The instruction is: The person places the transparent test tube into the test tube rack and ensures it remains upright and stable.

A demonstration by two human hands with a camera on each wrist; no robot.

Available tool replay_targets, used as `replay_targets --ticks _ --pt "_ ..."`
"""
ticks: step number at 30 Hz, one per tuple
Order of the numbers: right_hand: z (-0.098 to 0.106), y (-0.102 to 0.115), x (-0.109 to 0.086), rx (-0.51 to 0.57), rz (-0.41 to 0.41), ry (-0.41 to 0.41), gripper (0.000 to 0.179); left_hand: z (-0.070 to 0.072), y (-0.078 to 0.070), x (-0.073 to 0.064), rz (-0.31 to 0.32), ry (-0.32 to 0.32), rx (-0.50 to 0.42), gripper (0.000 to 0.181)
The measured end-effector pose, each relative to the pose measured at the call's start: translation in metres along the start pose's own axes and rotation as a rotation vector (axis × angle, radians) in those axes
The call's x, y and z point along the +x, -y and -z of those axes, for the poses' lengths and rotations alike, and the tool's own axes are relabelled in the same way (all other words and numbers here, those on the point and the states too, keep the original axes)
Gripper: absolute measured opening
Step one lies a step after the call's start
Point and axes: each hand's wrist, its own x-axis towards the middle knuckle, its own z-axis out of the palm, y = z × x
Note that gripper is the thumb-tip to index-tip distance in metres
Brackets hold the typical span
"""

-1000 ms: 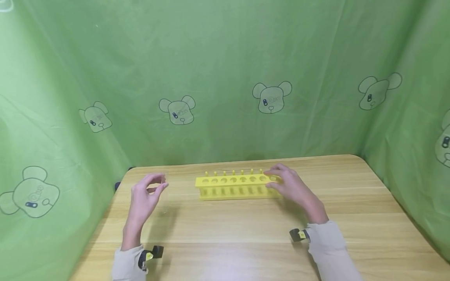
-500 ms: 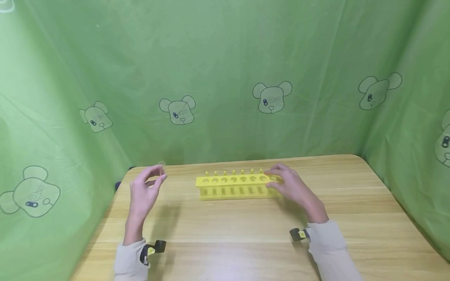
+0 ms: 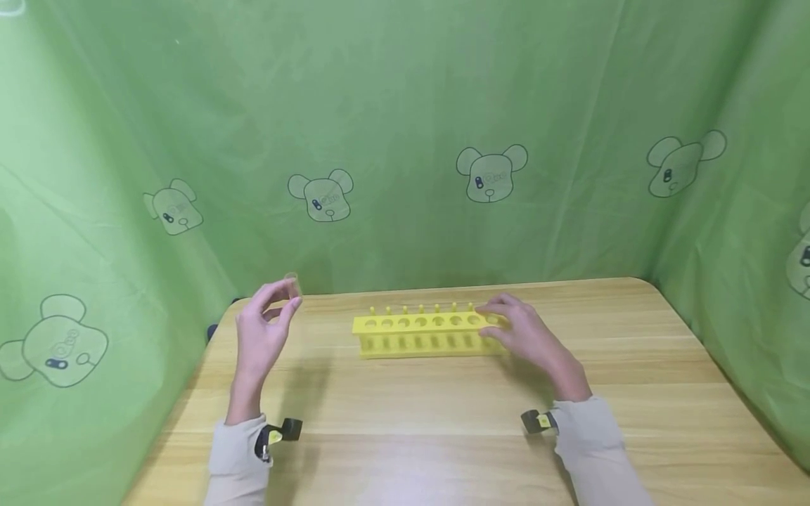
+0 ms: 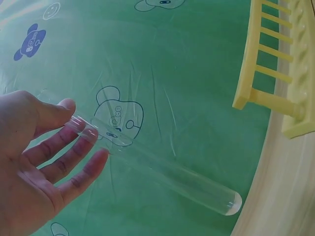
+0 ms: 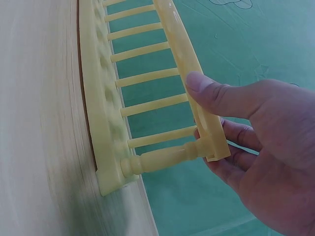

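Observation:
A clear glass test tube (image 4: 182, 179) is pinched near its open end between the thumb and fingers of my left hand (image 3: 264, 327). In the left wrist view its rounded end points away from the palm, down and to the right. That hand is raised above the table, left of the yellow test tube rack (image 3: 418, 325). My right hand (image 3: 525, 334) grips the rack's upper bar at its right end, thumb on one side and fingers on the other, as the right wrist view shows. The rack stands upright, with a row of round holes on top and pegs behind.
The wooden table (image 3: 405, 407) has rounded back corners. A green curtain (image 3: 405, 140) printed with bear heads hangs behind it and along both sides. Each wrist carries a small black camera (image 3: 291, 429).
My left hand has risen and moved slightly away from me, bringing the test tube up, so its top now shows above the fingers. The right hand and the rack stay put.

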Motion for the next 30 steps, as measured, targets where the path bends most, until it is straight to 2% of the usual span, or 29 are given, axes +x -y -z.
replay_targets --ticks 12,21,30 --pt "0.000 0.000 0.000 0.009 0.003 -0.001 0.045 -0.008 -0.004 0.012 0.007 -0.015 -0.099 0.031" --pt "0.000 0.002 -0.001 0.015 0.001 -0.004 0.044 -0.017 0.020 0.021 0.028 -0.031 -0.140 0.036" --pt "0.000 0.000 0.000 0.011 0.005 -0.003 0.044 -0.025 0.018 0.026 -0.009 -0.023 -0.182 0.035"
